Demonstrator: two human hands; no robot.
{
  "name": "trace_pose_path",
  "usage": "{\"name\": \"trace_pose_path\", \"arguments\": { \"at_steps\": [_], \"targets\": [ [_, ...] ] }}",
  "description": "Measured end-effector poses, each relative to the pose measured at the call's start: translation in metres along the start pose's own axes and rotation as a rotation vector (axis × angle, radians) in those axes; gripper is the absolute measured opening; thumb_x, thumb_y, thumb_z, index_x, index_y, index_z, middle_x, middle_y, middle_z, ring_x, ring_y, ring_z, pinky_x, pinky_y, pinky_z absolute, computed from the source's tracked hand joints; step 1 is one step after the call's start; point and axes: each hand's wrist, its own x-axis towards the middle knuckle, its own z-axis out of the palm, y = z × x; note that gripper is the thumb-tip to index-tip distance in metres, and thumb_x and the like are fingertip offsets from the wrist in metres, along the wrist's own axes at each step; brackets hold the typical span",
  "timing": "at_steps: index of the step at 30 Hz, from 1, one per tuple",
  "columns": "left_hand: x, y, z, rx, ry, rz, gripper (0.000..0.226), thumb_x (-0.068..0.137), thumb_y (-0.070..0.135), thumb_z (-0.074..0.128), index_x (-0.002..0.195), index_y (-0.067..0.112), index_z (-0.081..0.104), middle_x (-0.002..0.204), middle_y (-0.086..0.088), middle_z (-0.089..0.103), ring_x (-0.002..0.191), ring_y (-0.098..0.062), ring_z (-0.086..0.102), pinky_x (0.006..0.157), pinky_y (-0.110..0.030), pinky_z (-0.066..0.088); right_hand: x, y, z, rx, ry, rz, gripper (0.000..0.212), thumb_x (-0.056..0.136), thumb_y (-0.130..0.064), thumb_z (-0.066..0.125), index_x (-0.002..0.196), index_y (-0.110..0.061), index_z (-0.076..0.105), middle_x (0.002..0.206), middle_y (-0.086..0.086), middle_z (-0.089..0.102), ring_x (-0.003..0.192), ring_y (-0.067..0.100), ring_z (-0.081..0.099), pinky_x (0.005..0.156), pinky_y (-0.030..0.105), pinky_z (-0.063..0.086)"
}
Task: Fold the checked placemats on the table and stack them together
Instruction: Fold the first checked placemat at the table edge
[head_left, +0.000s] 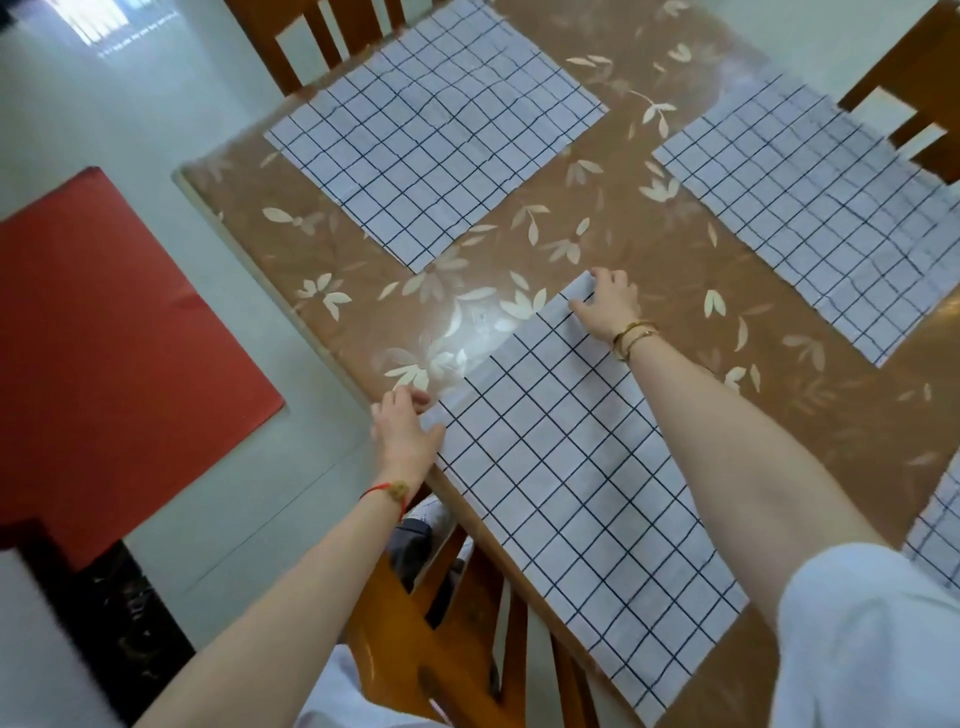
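Several white placemats with a dark grid lie flat on the brown leaf-patterned table. The nearest placemat runs along the table's near edge. My left hand pinches its near-left corner at the table edge. My right hand grips its far-left corner, fingers curled over the cloth. A second placemat lies at the far left and a third placemat at the far right. Part of a fourth placemat shows at the right edge.
A wooden chair stands under the near table edge below my arms. Two more chairs sit at the far side, one chair top left and another chair top right. A red mat lies on the pale floor to the left.
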Motion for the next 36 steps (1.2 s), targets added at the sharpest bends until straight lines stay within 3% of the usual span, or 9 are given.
{"name": "trace_pose_path", "arguments": {
  "at_steps": [7,12,18,21,26,31,36],
  "targets": [
    [0.003,0.000,-0.003,0.018,-0.037,-0.001,0.030,0.080,0.009,0.072,0.098,0.026,0.055,0.101,0.008,0.048,0.107,-0.018,0.043,0.100,-0.041,0.044,0.003,0.001,0.005,-0.068,0.082,0.045,0.039,0.086,-0.013,0.053,0.124,-0.009,0.043,0.126,0.016,0.050,0.117,0.035,0.048,0.095,0.042,0.038],
    [0.003,0.000,-0.003,0.049,-0.043,-0.004,0.019,0.082,0.013,0.070,0.093,0.025,0.061,0.105,0.007,0.050,0.110,-0.019,0.043,0.103,-0.042,0.041,-0.006,0.007,0.001,-0.140,0.091,-0.004,0.030,0.086,-0.016,0.054,0.116,-0.011,0.052,0.120,0.015,0.053,0.113,0.034,0.049,0.094,0.039,0.037],
    [0.000,0.007,-0.005,0.102,-0.015,0.026,0.009,0.088,0.016,0.065,0.086,0.025,0.064,0.096,0.006,0.053,0.104,-0.022,0.048,0.094,-0.040,0.041,-0.027,0.014,-0.016,0.127,0.067,-0.100,0.023,0.082,-0.011,0.060,0.105,-0.014,0.060,0.111,0.009,0.042,0.095,0.027,0.049,0.088,0.035,0.046],
    [-0.002,0.012,-0.007,0.052,0.008,0.056,0.018,0.084,0.014,0.067,0.098,0.023,0.060,0.099,0.007,0.054,0.100,-0.018,0.048,0.085,-0.031,0.033,-0.045,0.019,-0.031,0.186,0.099,-0.080,0.013,0.079,-0.011,0.060,0.092,-0.014,0.059,0.099,0.008,0.058,0.087,0.026,0.054,0.075,0.031,0.044],
    [0.000,0.014,-0.007,0.173,-0.098,0.120,0.036,0.081,0.024,0.073,0.114,0.023,0.056,0.118,0.002,0.050,0.116,-0.022,0.044,0.098,-0.038,0.034,-0.074,0.033,-0.051,0.227,0.148,-0.075,0.009,0.081,-0.015,0.064,0.089,-0.016,0.059,0.077,0.006,0.061,0.077,0.025,0.055,0.071,0.034,0.046],
    [0.000,0.015,-0.009,0.177,-0.129,0.138,0.014,0.084,0.029,0.069,0.087,0.029,0.055,0.105,0.000,0.047,0.113,-0.026,0.045,0.097,-0.040,0.038,-0.100,0.049,-0.069,0.257,0.154,-0.069,0.013,0.084,-0.021,0.071,0.091,-0.021,0.061,0.073,-0.004,0.053,0.068,0.011,0.048,0.059,0.021,0.035],
    [-0.003,0.022,-0.021,0.024,-0.122,0.100,0.019,0.085,0.027,0.066,0.070,0.030,0.055,0.085,0.006,0.059,0.089,-0.018,0.053,0.087,-0.032,0.041,-0.122,0.064,-0.079,0.283,0.215,-0.012,0.010,0.081,-0.023,0.073,0.082,-0.023,0.063,0.091,0.003,0.063,0.081,0.016,0.057,0.073,0.027,0.048]
  ]
}}
